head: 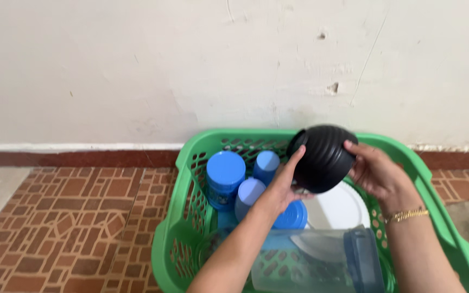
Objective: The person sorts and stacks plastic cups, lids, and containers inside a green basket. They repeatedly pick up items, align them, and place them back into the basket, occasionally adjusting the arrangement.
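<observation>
— What's the setting?
— A scuffed off-white wall [137, 65] with a dark red skirting strip, above a floor of brown brick-pattern tiles [66, 217]. A green plastic laundry basket [183, 228] with slotted sides stands against the wall.

— And the hands?
— Both grip a black ribbed bowl [324, 157], tilted on its side above the basket. The left hand [283, 184] clasps its lower left edge, thumb up along the rim; the right hand [375, 171] cups its right side, with a gold bracelet [406, 215] on that wrist.

— What lies around the bowl?
— Right below it, a white plate [340, 209]. To the left stand blue tumblers [225, 176], upside down and close together. Nearest the camera, a clear plastic jug [310, 263] with a grey-blue lid lies on its side in the basket.
</observation>
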